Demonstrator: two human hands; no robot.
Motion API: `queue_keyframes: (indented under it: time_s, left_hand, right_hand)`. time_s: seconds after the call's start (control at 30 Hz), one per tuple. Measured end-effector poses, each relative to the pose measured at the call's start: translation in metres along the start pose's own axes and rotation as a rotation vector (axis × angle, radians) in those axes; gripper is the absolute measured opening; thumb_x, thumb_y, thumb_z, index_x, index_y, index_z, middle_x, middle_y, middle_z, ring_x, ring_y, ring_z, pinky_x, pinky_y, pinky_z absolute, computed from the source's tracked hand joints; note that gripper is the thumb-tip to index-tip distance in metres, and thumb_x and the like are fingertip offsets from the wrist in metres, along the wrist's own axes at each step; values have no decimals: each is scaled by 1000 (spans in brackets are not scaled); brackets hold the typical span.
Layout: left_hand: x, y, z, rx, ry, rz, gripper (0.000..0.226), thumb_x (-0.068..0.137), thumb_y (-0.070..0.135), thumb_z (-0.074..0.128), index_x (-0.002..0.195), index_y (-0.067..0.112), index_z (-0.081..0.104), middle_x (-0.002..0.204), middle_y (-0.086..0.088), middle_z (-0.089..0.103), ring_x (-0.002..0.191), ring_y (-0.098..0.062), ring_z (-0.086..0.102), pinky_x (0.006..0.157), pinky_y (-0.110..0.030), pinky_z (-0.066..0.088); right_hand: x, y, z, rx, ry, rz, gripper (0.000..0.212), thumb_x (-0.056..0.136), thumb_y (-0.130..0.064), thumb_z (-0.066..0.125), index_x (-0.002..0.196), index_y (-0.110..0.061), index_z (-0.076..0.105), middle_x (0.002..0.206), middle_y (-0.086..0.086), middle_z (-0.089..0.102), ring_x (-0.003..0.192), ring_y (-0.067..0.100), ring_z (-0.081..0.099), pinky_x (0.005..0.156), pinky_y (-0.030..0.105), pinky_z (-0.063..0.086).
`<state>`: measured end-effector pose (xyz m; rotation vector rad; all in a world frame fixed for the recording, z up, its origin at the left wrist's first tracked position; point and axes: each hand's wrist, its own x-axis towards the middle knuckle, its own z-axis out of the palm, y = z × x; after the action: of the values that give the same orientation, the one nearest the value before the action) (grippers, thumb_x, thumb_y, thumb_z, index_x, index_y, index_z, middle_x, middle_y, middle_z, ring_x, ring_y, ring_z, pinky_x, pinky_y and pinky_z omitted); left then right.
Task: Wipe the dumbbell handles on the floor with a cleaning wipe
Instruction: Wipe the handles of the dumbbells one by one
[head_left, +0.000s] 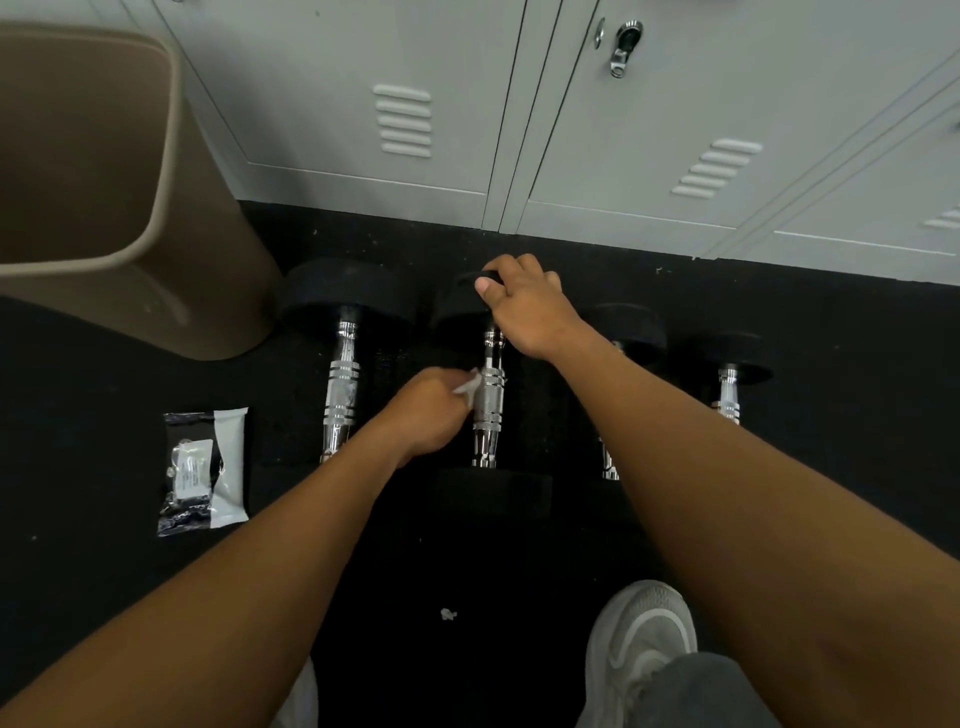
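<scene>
Nearest me, my left hand (426, 415) bunches the soft wipe (470, 387) against the second dumbbell's knurled handle (488, 405); my right hand (524, 306) grips its far head (462, 306) on the floor. Heavy, likely to roll, so I'd steady that head.

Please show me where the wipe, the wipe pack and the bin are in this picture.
wipe (469, 387): head view, on the white corner showing beside the left hand.
wipe pack (228, 457): head view, on its white right half.
bin (171, 218): head view, on its tan right wall.
</scene>
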<state>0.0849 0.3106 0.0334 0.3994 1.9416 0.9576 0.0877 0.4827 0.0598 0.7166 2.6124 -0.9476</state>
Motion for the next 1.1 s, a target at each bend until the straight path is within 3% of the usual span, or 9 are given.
queue_keyframes:
  time_s: [0.17,0.27,0.33,0.43,0.53,0.67,0.77,0.87,1.1]
  left_hand:
    - [-23,-2,-15,111,-200,-50,21,69,19,51,73,3,64,65,1,55,64,-13,45,67,-31,35]
    - [-28,-4,-25,222,-356,-136,25,69,16,52,83,12,72,76,-2,70,72,-13,56,74,-34,47]
    - [-25,2,-31,180,-269,-213,29,67,15,54,85,11,75,79,-7,74,72,-17,62,72,-33,51]
    - [-17,17,-29,133,-54,-299,20,81,1,57,62,7,60,52,-4,60,46,-12,54,51,-18,43]
    - [-13,23,-7,209,-72,-329,19,81,3,63,62,7,62,59,-9,63,48,-12,47,43,-18,36]
    - [-15,20,14,145,-140,-380,23,83,-1,53,66,8,65,61,-6,57,55,-12,46,48,-18,35]
    - [-15,11,7,73,-144,-393,17,77,-3,54,75,1,71,80,-10,68,76,-20,58,70,-23,43]
    - [-17,6,-1,96,-150,-394,21,76,3,58,90,-2,73,97,-19,72,82,-24,60,75,-28,45]
    - [-29,22,-28,110,-186,-359,22,79,11,64,96,-2,69,80,-14,63,74,-23,53,70,-34,37]
  right_hand:
    - [0,-1,0,8,2,-4,42,102,-46,34,138,-26,44,139,3,39,129,32,33,108,54,32]
    - [0,-1,1,15,5,-4,43,102,-47,34,138,-25,43,140,3,39,130,32,32,109,55,31]
    - [0,-1,1,16,9,-3,43,102,-47,34,138,-25,44,139,3,40,130,32,32,109,55,31]
    - [1,-1,1,24,2,-5,43,102,-47,34,137,-25,44,138,3,40,129,33,32,109,56,31]
    - [1,-2,1,21,4,-5,43,101,-47,34,137,-26,44,138,3,40,129,33,33,109,56,31]
    - [0,-1,0,23,0,-6,43,102,-47,34,137,-26,44,139,3,40,129,33,33,108,57,31]
    - [1,0,1,31,5,-6,42,102,-47,34,137,-26,45,138,3,40,129,33,33,109,57,30]
    - [1,-1,1,30,11,-5,43,101,-47,34,137,-26,44,138,2,40,130,33,32,109,58,29]
    - [0,-2,0,29,12,-2,42,102,-46,34,137,-25,44,139,3,40,131,33,32,109,57,30]
